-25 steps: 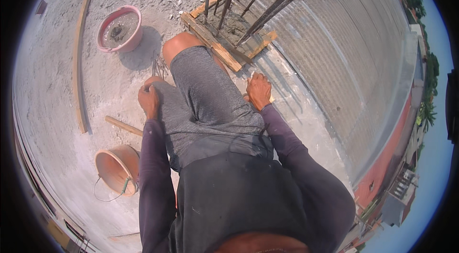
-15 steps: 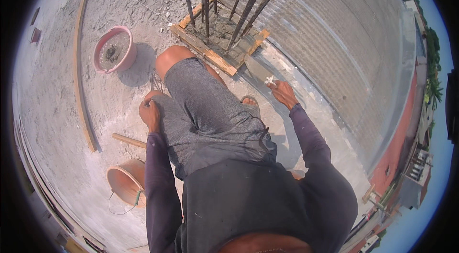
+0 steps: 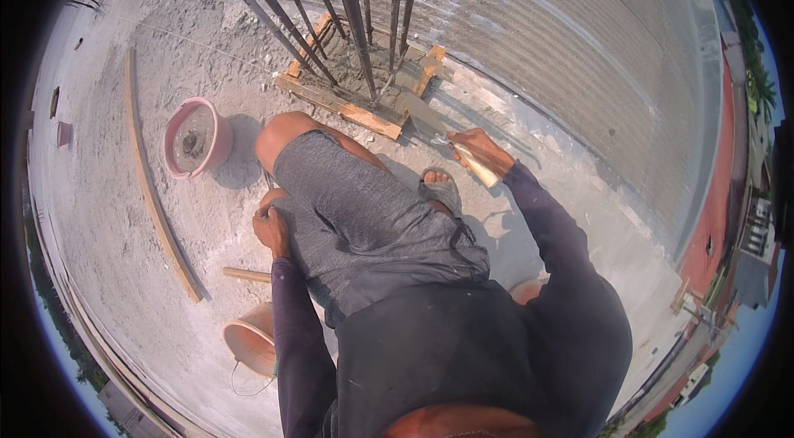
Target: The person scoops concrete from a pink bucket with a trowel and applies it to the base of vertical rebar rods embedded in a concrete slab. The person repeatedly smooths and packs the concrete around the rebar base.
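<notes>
My right hand point(image 3: 478, 149) is closed round the pale yellowish handle of a trowel point(image 3: 480, 169). The trowel's grey blade point(image 3: 423, 112) reaches toward the near right corner of a wooden form point(image 3: 374, 120). Wet grey concrete point(image 3: 343, 64) fills the form, and several steel bars point(image 3: 354, 16) stand up out of it. At my bent left knee, my left hand point(image 3: 271, 229) rests with its fingers curled in. Whatever those fingers may hold is hidden.
A pink tub point(image 3: 222, 144) with grey mortar stands to the left. Beyond it lies a long wooden strip point(image 3: 149, 181). An orange bucket point(image 3: 252, 340) lies tipped beside my left forearm, near a short stick point(image 3: 246, 274). Corrugated roofing point(image 3: 571, 66) stretches away at the right.
My view has shifted, so the tub and bucket appear lower. My right hand has turned, showing more of the trowel handle. The left hand stays at the knee.
</notes>
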A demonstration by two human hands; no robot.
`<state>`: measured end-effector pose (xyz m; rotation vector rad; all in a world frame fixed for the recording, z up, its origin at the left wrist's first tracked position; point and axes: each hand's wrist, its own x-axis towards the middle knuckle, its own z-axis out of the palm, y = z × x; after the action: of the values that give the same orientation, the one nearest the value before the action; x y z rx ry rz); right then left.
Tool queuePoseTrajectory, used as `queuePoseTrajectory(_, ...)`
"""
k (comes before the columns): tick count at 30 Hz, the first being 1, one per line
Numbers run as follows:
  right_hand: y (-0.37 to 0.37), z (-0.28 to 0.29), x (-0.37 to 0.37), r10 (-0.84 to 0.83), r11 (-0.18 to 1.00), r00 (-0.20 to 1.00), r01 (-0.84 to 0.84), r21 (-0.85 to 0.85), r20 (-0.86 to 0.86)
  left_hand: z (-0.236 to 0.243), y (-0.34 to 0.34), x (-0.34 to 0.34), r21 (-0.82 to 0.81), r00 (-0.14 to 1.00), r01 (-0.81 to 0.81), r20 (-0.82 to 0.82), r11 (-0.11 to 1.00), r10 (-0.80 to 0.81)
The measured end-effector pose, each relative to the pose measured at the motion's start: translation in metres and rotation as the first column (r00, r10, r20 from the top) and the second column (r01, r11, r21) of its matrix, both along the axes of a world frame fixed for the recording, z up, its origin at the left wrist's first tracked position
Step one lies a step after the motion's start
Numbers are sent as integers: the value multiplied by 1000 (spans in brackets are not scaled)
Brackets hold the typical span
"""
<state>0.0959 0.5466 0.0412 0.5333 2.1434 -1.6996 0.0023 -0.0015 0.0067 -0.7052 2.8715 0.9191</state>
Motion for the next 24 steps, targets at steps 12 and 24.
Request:
queuePoseTrajectory(12, -96, -24, -50, -468, 848, 862, 500, -177, 193, -3, -7, 6, 57, 998, -18, -51, 998, 21)
queuePoseTrajectory(24, 34, 80, 0, 210, 682, 869, -459, 569, 448, 140, 60, 75, -181, 991, 118, -34, 976, -126)
